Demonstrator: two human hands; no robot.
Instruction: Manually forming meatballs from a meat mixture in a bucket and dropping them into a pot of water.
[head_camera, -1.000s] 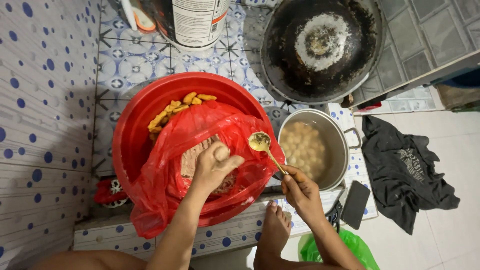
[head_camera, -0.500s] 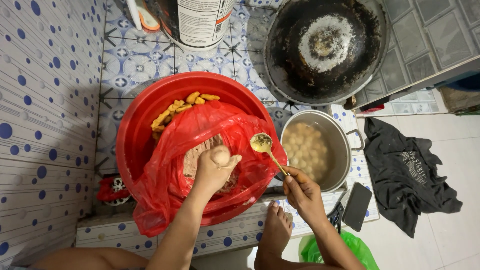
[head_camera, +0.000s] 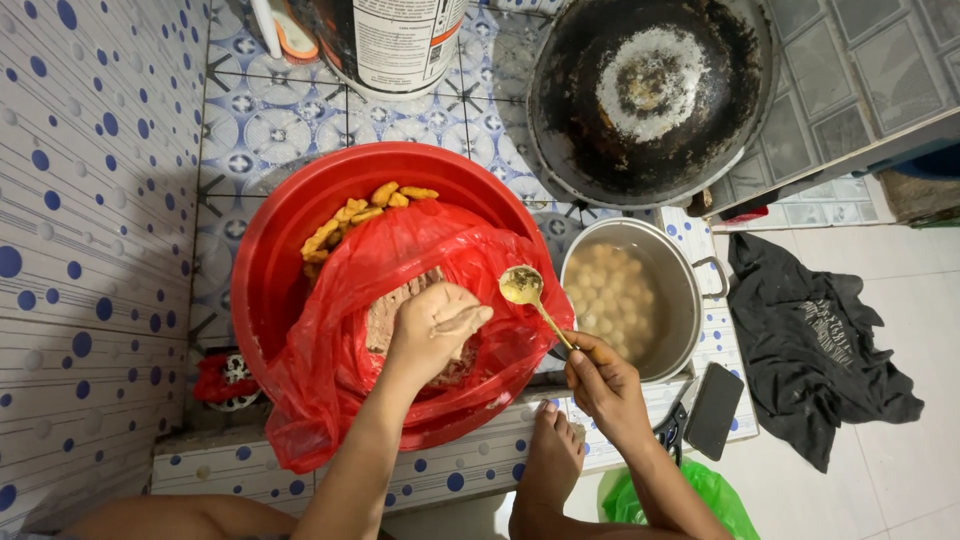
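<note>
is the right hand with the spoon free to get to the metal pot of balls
Probably yes: the right hand holds the spoon right beside the open pot, and nothing lies between them.

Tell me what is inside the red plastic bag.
The red plastic bag holds a pinkish-brown paste, and the left hand is closed over it. How deep it goes is covered by hand and bag folds.

A single head-worn camera looked almost straight down from above the person, fairly close over a tiled ledge. The red basin filled the middle of the frame, with the steel pot to its right and the black wok at the far right. The person's forearms entered from the near edge. No second view existed to share the scene.
</note>
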